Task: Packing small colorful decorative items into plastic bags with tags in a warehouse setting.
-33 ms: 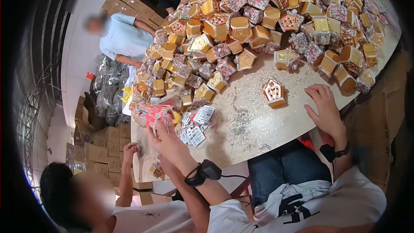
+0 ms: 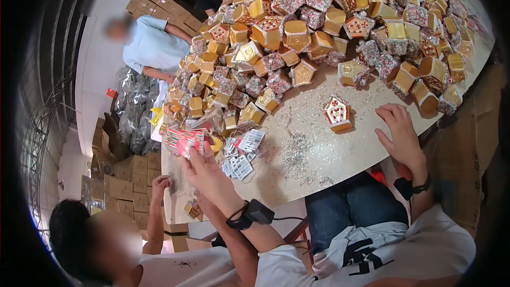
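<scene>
My left hand [image 2: 206, 174] is raised at the table's near left edge, fingers closed on a small stack of flat red-and-white printed cards [image 2: 183, 140]. My right hand [image 2: 401, 136] rests on the pale tabletop [image 2: 340, 154] with its fingers loosely apart and nothing in it. A single house-shaped box [image 2: 337, 112], red, white and gold, stands just left of my right hand, apart from it. A loose heap of small white labels [image 2: 241, 155] lies beside my left hand.
A big pile of gold and glittered house-shaped boxes [image 2: 319, 32] covers the far table. Silver scraps [image 2: 297, 154] lie in front of me. Another person's hand [image 2: 159, 183] grips the left edge; two more people [image 2: 151, 48] stand beyond. Cardboard cartons [image 2: 127, 180] are stacked on the floor.
</scene>
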Available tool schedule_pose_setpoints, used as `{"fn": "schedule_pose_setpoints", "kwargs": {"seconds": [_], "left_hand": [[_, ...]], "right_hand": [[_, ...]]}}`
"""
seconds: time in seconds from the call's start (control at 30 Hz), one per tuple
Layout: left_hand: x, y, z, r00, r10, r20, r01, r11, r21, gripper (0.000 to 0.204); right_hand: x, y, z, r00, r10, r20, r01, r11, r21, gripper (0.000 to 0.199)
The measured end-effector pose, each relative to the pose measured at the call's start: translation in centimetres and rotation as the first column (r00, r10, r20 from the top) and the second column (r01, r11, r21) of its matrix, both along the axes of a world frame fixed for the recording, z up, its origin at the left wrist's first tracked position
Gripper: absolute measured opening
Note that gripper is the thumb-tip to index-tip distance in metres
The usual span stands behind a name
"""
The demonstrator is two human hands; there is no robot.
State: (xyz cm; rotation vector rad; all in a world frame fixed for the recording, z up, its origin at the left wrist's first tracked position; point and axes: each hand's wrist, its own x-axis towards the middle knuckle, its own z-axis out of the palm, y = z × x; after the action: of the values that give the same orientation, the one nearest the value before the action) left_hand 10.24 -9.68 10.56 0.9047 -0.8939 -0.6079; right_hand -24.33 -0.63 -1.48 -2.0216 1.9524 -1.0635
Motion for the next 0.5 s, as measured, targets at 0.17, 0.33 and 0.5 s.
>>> {"fn": "schedule_pose_setpoints", "kwargs": {"seconds": [0.17,0.33,0.5], "left_hand": [[-1.0,0.6,1.7,0.968,0.014,0.249,0.012,0.995,-0.104,0.022],[-1.4,2.7,-0.1,0.840,-0.351,-0.413,0.353,0.933,-0.075,0.022],[-6.3,7.9,-2.6,0.837,-0.506,-0.207,0.545,0.801,0.246,0.036]], "right_hand": [[0.5,-1.2,1.0,0.998,0.045,0.050,-0.043,0.998,-0.045,0.037],[2.6,-1.2,0.9,0.764,0.025,0.644,0.005,0.999,-0.044,0.020],[8.7,0.1,5.2,0.644,0.446,0.622,-0.373,0.892,-0.255,0.065]]}}
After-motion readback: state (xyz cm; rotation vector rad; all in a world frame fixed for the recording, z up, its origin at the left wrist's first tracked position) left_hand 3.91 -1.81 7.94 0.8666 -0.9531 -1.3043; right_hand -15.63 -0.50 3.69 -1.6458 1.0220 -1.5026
